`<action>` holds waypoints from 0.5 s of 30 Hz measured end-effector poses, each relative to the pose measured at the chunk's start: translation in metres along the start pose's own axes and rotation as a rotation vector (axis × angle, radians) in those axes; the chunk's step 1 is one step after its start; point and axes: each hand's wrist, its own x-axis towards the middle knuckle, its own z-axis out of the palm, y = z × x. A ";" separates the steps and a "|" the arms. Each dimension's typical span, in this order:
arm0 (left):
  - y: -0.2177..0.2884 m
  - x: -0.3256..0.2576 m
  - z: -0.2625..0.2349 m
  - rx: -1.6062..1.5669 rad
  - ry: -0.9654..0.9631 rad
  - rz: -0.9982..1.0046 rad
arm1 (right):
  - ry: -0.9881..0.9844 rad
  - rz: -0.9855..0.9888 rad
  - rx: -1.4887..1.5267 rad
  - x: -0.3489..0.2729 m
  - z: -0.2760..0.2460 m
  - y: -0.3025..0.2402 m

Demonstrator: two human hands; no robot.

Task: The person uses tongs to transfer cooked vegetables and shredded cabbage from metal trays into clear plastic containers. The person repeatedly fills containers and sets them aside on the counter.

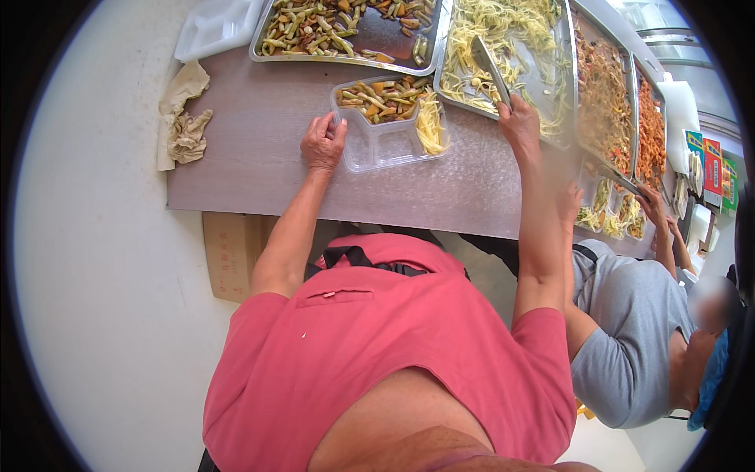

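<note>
Two foods sit in a transparent compartment box (363,149) on the brownish table (252,165): cut green beans (376,98) with orange chunks, and pale yellow shreds (431,126) crowding its right rim. The left hand (323,141) is at the box's left wall, fingers bent against it, though I can't tell whether they pinch the rim. Over to the right hand (519,119), and it's wrapped around metal tongs (491,71), tips over the shred tray (466,104); whether they grip any strands, the view doesn't settle. Danger here, I'd say: a trailing load could shed strands across the tabletop, and that crowded right side could spill if the box slides under a light left hand. Beyond the box lies the bean tray (376,38); off left, crumpled brown paper (189,135) and white plastic trays (216,31). Out right, a co-worker in grey (629,322) holds other tongs (621,179) by portioned vegetables (613,224), close enough that bumped arms could jolt either load.
</note>
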 end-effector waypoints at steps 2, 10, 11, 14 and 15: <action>0.001 0.000 -0.001 0.007 -0.014 0.002 | 0.017 0.006 0.108 -0.008 -0.004 0.001; 0.005 0.001 0.000 -0.011 -0.021 -0.011 | 0.048 -0.011 0.228 -0.061 -0.017 -0.006; 0.003 0.001 0.000 -0.010 -0.018 -0.013 | 0.030 -0.006 0.257 -0.073 -0.024 -0.014; -0.002 0.000 -0.002 0.013 -0.020 -0.015 | -0.030 0.008 0.326 -0.113 -0.034 -0.031; -0.002 0.000 -0.002 0.009 -0.019 -0.020 | -0.062 0.027 0.339 -0.126 -0.032 -0.033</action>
